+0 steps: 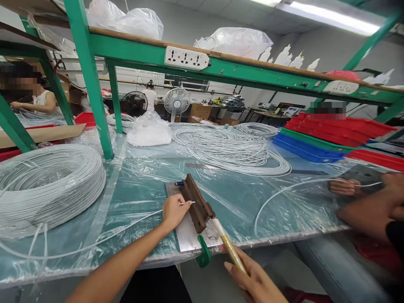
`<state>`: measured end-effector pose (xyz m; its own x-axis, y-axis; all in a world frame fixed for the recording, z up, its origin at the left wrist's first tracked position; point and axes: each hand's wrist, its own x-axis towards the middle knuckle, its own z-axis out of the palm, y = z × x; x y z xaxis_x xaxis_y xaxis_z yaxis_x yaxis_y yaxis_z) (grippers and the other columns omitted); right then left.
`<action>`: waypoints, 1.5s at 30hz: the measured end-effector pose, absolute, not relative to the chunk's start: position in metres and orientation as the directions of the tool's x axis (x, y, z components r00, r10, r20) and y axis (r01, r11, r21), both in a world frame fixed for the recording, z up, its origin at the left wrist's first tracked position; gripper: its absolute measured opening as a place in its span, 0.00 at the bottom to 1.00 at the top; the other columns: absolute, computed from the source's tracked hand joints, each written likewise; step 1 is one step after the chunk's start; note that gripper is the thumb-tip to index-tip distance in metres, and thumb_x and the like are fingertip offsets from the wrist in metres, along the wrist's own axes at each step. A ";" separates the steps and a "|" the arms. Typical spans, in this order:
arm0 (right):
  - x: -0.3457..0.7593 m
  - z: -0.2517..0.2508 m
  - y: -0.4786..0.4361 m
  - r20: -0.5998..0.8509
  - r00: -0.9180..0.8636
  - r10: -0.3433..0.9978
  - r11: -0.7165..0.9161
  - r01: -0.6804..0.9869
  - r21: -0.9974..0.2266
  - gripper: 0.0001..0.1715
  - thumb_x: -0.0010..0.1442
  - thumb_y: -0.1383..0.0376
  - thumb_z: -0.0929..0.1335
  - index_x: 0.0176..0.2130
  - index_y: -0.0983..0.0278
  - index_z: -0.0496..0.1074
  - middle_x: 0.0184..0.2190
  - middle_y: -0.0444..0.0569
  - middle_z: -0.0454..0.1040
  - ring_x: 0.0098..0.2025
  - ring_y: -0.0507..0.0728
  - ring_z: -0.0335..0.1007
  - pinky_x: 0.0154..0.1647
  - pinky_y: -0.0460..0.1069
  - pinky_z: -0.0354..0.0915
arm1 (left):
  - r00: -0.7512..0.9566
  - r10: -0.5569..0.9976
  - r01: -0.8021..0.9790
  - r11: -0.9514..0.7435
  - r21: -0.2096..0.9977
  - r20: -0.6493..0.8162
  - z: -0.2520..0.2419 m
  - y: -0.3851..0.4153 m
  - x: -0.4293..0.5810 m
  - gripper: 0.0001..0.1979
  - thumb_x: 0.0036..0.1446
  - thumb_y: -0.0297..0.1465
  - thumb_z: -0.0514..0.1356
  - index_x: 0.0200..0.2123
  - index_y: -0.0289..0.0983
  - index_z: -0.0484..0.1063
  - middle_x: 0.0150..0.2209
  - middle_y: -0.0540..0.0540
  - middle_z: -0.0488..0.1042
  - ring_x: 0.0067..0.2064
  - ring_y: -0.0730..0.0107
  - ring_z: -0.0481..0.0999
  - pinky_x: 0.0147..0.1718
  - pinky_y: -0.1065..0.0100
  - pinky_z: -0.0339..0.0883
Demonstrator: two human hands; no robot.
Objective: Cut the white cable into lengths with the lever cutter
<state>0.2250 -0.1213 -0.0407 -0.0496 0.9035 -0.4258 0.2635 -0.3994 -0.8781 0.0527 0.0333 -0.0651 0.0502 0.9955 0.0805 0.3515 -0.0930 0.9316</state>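
My left hand (174,211) pinches a thin white cable (126,230) close to its end, the tip resting by the brown metal jaws of a bench-mounted lever tool (198,208). From there the cable trails left across the table. The tool sits on a pale metal plate (184,240) at the table's front edge, beside a green clamp (203,251). A lever handle (232,249), white above and yellowish below, slants down toward me. My right hand (254,275) is closed around its lower end.
A big cable coil (91,189) lies at left, and loose cable loops (227,147) spread behind the tool. Stacked red, green and blue trays (315,145) stand at right. A co-worker's hand (344,186) holds another cable there. A green shelf frame (135,52) crosses above.
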 end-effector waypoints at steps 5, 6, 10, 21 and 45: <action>0.241 0.033 -0.102 -0.359 -0.104 0.927 -0.355 0.059 -0.933 0.47 0.55 0.46 0.67 0.64 0.64 0.51 0.18 0.41 0.63 0.12 0.47 0.47 0.12 0.42 0.50 | 0.202 0.969 0.113 -0.170 0.979 0.145 -0.057 0.020 0.038 0.18 0.49 0.45 0.59 0.24 0.35 0.66 0.21 0.53 0.60 0.25 0.74 0.58 0.25 0.73 0.50; 0.242 0.051 -0.093 -0.332 -0.120 0.936 -0.335 -0.007 -0.942 0.45 0.55 0.46 0.67 0.63 0.63 0.54 0.23 0.45 0.68 0.14 0.47 0.52 0.13 0.42 0.55 | 0.230 0.962 0.081 -0.173 0.982 0.150 -0.054 0.016 0.034 0.19 0.49 0.47 0.59 0.26 0.34 0.67 0.22 0.52 0.61 0.26 0.74 0.59 0.26 0.73 0.50; 0.238 0.114 -0.041 -0.236 -0.172 0.956 -0.269 -0.199 -0.943 0.38 0.59 0.43 0.60 0.55 0.68 0.65 0.35 0.55 0.71 0.29 0.53 0.68 0.31 0.45 0.69 | 0.326 0.937 0.023 -0.144 0.989 0.128 -0.050 -0.009 0.030 0.21 0.50 0.47 0.59 0.24 0.33 0.70 0.21 0.51 0.62 0.25 0.74 0.58 0.25 0.72 0.49; 0.194 0.146 0.163 -0.006 -0.260 0.966 -0.055 -0.182 -0.982 0.44 0.62 0.38 0.48 0.55 0.70 0.56 0.45 0.64 0.72 0.47 0.61 0.70 0.44 0.50 0.67 | 0.476 0.791 0.058 -0.463 0.884 0.384 -0.060 -0.051 0.034 0.29 0.55 0.55 0.52 0.28 0.34 0.75 0.24 0.45 0.66 0.28 0.70 0.65 0.29 0.70 0.53; 0.121 0.003 -0.030 -0.073 -0.837 0.542 0.150 0.182 -0.972 0.21 0.55 0.51 0.69 0.38 0.66 0.68 0.25 0.44 0.70 0.24 0.49 0.66 0.23 0.41 0.60 | -0.144 0.979 -0.666 -0.204 0.718 0.144 0.049 -0.042 0.000 0.25 0.53 0.51 0.60 0.20 0.37 0.59 0.14 0.57 0.48 0.17 0.79 0.46 0.17 0.77 0.50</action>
<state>0.1207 -0.0303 0.0033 -0.8373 0.5419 -0.0729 0.1818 0.1503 -0.9718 -0.0005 -0.0424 0.0492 -0.1441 0.9790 0.1442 -0.6656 -0.2037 0.7180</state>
